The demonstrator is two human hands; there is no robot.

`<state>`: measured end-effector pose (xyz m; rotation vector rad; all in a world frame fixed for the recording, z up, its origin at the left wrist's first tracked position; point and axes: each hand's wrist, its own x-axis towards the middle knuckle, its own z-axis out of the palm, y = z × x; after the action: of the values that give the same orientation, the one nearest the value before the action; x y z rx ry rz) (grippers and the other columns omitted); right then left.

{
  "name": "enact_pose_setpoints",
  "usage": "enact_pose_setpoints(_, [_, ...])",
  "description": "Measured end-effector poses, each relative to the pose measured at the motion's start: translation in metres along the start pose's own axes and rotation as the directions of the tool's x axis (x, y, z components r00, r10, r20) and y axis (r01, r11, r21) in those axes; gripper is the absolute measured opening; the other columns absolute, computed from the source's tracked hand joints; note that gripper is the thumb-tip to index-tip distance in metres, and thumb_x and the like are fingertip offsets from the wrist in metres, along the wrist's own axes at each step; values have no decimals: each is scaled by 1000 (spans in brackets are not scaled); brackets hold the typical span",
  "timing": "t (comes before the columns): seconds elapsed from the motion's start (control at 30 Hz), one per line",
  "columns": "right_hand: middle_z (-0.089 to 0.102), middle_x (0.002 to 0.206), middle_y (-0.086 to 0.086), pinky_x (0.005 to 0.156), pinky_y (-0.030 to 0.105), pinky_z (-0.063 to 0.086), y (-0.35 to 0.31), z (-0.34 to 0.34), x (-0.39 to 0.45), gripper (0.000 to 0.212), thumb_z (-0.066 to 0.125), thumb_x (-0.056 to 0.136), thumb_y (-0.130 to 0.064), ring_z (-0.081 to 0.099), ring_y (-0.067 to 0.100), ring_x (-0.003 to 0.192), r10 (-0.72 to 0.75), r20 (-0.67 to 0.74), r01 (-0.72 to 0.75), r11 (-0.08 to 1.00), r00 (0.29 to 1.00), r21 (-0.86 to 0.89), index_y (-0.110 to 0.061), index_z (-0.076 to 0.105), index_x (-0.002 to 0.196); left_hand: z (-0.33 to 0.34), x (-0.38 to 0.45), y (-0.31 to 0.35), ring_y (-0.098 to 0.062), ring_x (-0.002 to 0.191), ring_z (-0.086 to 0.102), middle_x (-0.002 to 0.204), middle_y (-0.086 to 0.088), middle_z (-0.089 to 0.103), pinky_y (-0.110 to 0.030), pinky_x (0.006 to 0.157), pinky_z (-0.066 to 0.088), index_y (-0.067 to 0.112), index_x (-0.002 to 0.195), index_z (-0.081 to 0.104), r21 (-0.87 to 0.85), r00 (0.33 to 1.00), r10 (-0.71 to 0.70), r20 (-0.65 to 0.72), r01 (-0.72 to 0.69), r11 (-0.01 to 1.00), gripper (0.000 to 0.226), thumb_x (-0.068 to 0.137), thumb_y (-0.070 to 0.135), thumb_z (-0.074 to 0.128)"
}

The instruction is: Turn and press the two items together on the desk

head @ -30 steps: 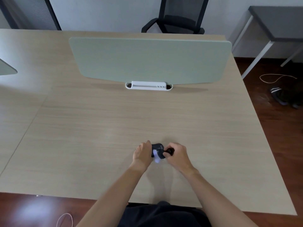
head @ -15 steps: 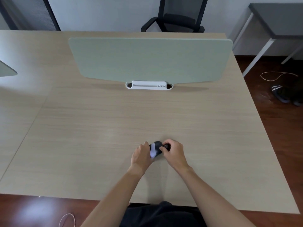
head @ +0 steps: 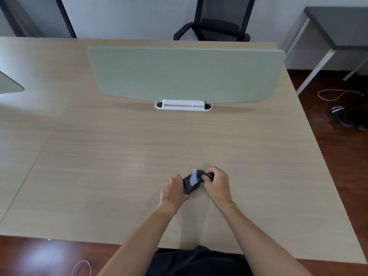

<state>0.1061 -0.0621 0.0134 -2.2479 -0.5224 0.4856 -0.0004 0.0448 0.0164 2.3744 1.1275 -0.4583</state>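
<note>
Two bare hands met over a small dark bundle of cloth (head: 191, 183) with a pale lilac patch, low on a light wooden counter (head: 119, 156). The left hand (head: 172, 191) gripped its near end; the right hand (head: 216, 182) pinched its far end. Beyond stood a pale green divider panel (head: 185, 74).

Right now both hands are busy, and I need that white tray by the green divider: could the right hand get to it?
Probably yes. Bare desk lies between the right hand and the tray, but the hand grips the dark bundle and must let go first.
</note>
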Motion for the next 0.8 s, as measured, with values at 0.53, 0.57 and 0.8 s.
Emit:
enact_pose_setpoints(0.53, [61, 78, 1, 64, 22, 41, -3, -10, -6, 8, 64, 85, -6, 55, 16, 75, -25, -100, 29, 999, 995, 38, -9, 60, 78, -10, 5, -6, -31, 94, 62, 102, -10, 59, -35, 68, 47, 9, 106, 48, 64, 997, 57, 54, -61, 996, 55, 68, 26, 85])
enact_pose_setpoints(0.57, [62, 77, 1, 64, 20, 43, -6, -11, -5, 7, 65, 84, -7, 56, 15, 74, -23, -82, 29, 997, 996, 74, -10, 61, 78, -11, 5, -6, -31, 93, 62, 102, -10, 60, -35, 69, 47, 9, 106, 48, 70, 996, 64, 55, -68, 995, 55, 68, 25, 85])
enact_pose_setpoints(0.8, [65, 78, 3, 57, 15, 43, -4, -2, -5, 3, 70, 79, -7, 60, 15, 71, 143, 215, -158, 986, 966, 54, -8, 69, 81, -11, 8, -11, -34, 96, 63, 105, -13, 60, -39, 75, 51, 8, 107, 48, 92, 991, 117, 58, -122, 988, 52, 70, 17, 82])
